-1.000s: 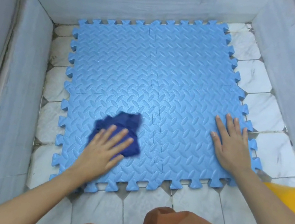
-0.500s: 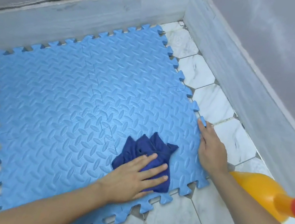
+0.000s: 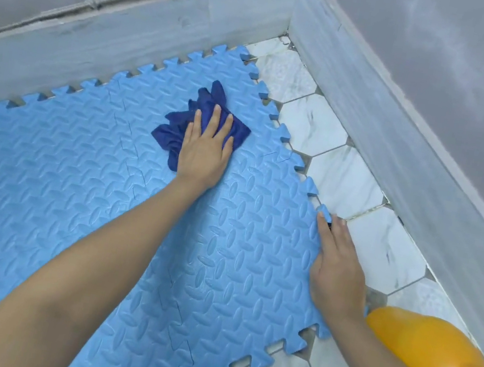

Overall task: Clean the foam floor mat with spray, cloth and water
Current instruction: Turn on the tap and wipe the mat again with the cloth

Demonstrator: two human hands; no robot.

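The blue foam mat [image 3: 82, 175], made of interlocking tiles with toothed edges, lies on the tiled floor and fills most of the view. A crumpled dark blue cloth [image 3: 176, 127] sits on the mat's far right part. My left hand [image 3: 206, 148] presses flat on the cloth with straight, spread fingers. My right hand [image 3: 337, 266] rests flat on the mat's right edge, fingertips at one of the edge teeth. An orange spray bottle [image 3: 427, 352] with a red nozzle stands on the floor at the lower right, just behind my right wrist.
White marble-look floor tiles [image 3: 314, 125] run along the mat's right side. Grey skirting and walls [image 3: 401, 139] meet in a corner at the upper right, close to the mat's far edges.
My left hand has slid the cloth from the mat's near edge to its far right part. My right hand has stayed on the right edge. The view has moved closer.
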